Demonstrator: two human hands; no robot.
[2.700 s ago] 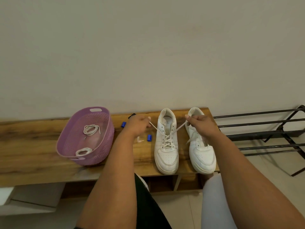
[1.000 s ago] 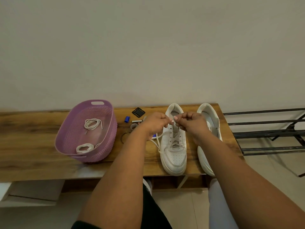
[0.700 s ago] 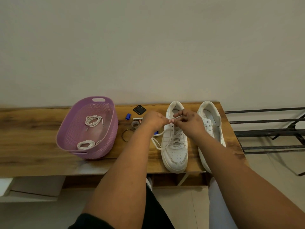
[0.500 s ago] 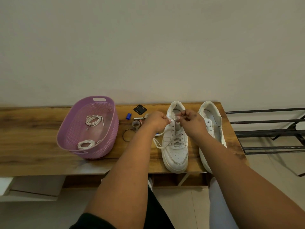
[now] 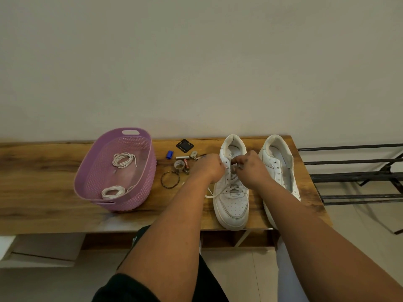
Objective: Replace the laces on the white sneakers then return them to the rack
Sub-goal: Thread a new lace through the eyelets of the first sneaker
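Both hands, our left hand (image 5: 208, 167) and right hand (image 5: 250, 168), pinch the lace (image 5: 233, 180) on the left sneaker (image 5: 232, 203). Our purple basket (image 5: 130, 199) sits at nine o'clock on the bench (image 5: 43, 192).

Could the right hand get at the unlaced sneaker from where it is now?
Probably yes: the right hand is beside the unlaced sneaker, nothing between them, though its fingers now pinch the lace.

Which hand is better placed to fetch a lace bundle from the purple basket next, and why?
Left. The left hand is on the basket's side of the laced sneaker; the purple basket lies further left. The right hand would have to cross over.
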